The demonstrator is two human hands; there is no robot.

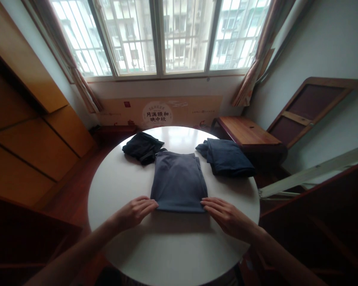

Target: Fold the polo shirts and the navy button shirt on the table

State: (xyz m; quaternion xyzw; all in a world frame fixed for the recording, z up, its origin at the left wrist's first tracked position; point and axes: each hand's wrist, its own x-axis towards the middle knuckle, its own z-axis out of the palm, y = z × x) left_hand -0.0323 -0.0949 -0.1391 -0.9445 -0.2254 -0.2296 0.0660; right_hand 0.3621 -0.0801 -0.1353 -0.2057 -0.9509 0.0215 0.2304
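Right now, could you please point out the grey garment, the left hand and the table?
Grey garment (179,182), head view: the middle of its upper face.
Left hand (136,210), head view: the back of the hand.
Table (116,188), head view: bare white top, left of the garment.

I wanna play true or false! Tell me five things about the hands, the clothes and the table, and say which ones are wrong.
1. The left hand touches the near left corner of the folded grey-blue cloth. True.
2. The right hand is on the black cloth. False: it is at the near right corner of the grey-blue cloth.
3. A folded dark navy cloth lies to the right of the grey-blue one. True.
4. The black cloth is on the floor. False: it lies on the white table, toward the far left.
5. The tabletop is square. False: it is round.
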